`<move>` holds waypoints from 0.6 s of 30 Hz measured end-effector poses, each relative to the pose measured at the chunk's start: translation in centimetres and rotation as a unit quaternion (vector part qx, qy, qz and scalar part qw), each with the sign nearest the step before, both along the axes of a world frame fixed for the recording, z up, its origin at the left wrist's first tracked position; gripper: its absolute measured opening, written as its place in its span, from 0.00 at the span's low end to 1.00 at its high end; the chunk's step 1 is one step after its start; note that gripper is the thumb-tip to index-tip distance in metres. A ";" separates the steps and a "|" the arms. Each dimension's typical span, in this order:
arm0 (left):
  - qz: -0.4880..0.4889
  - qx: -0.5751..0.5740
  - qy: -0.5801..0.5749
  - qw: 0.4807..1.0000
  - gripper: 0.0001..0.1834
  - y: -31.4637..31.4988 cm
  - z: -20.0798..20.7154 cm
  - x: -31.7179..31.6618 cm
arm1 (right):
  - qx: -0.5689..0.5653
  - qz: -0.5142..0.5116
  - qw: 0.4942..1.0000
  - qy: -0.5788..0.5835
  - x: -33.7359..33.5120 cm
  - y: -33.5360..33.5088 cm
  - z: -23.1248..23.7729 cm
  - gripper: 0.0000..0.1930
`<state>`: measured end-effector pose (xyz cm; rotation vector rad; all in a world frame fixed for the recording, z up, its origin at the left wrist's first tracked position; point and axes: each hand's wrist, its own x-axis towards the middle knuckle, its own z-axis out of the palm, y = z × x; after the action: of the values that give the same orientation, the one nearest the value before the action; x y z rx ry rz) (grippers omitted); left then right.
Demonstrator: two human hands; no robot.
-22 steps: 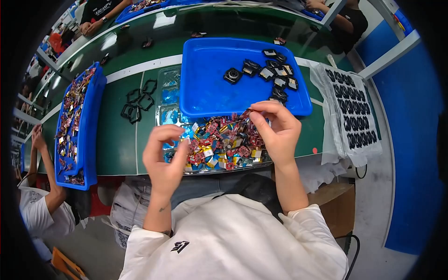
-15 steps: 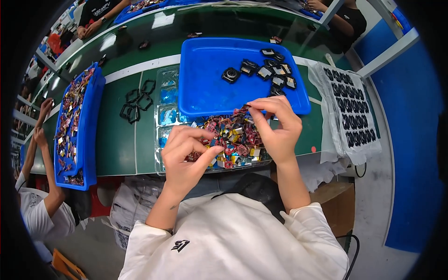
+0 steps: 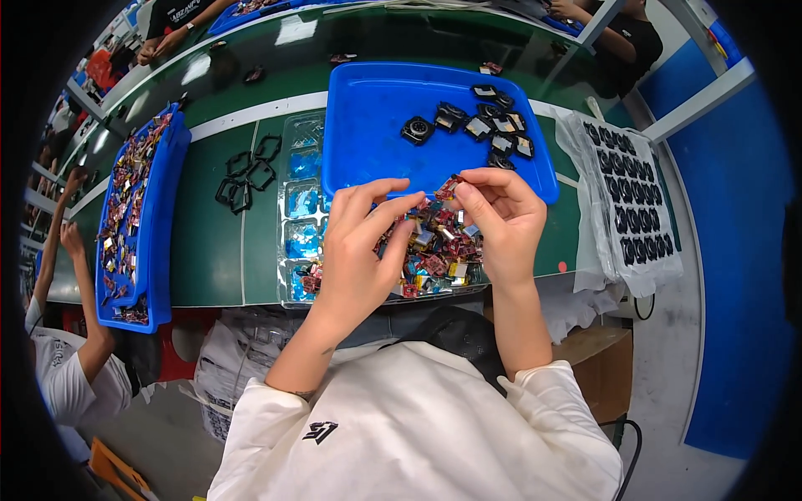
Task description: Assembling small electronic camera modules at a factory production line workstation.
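My right hand [image 3: 511, 219] pinches a small red circuit board [image 3: 449, 189] between thumb and fingertips, just over the near rim of a blue tray [image 3: 376, 125]. Facing it from the left is my left hand [image 3: 361, 242], its fingers apart with nothing visible in them. Beneath both hands spreads a pile of small red circuit boards with silver and yellow parts [image 3: 439, 255], partly covered by my left hand. It lies on a clear plastic tray [image 3: 286, 250] with blue-lined pockets. Several black watch-like cases [image 3: 479, 127] sit in the right half of the blue tray.
Several black frames [image 3: 248, 177] lie on the green table to the left. Beyond them stands a long blue bin [image 3: 171, 209] full of similar boards. At right, rows of black parts [image 3: 626, 192] rest on white sheeting. A green conveyor [image 3: 393, 42] carries scattered pieces; other people work around it.
My left hand has moved right and up, closer to the right hand. The right hand has shifted slightly right, still pinching the board, which now shows more clearly.
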<state>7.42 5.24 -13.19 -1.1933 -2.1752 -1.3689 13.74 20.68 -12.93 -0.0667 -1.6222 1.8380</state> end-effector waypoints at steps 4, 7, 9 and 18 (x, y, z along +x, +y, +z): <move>-0.020 -0.003 -0.041 0.999 0.09 0.1 -0.1 0.0 | -0.046 0.024 0.998 -0.046 0.1 -0.2 0.3 0.06; 0.006 0.022 -0.014 1.000 0.07 0.2 -0.4 -0.3 | -0.013 0.021 0.997 -0.068 0.1 -0.2 0.3 0.06; 0.014 0.039 -0.012 0.999 0.06 0.2 -0.4 -0.4 | 0.018 0.011 0.997 -0.076 -0.1 -0.1 0.0 0.07; 0.040 0.023 -0.001 0.999 0.13 -0.9 0.9 -0.4 | -0.068 0.056 0.994 -0.060 0.5 0.3 0.8 0.09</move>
<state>6.99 4.31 -12.31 -1.0773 -2.1554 -1.3802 14.28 21.01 -12.14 -0.1526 -1.6080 2.0652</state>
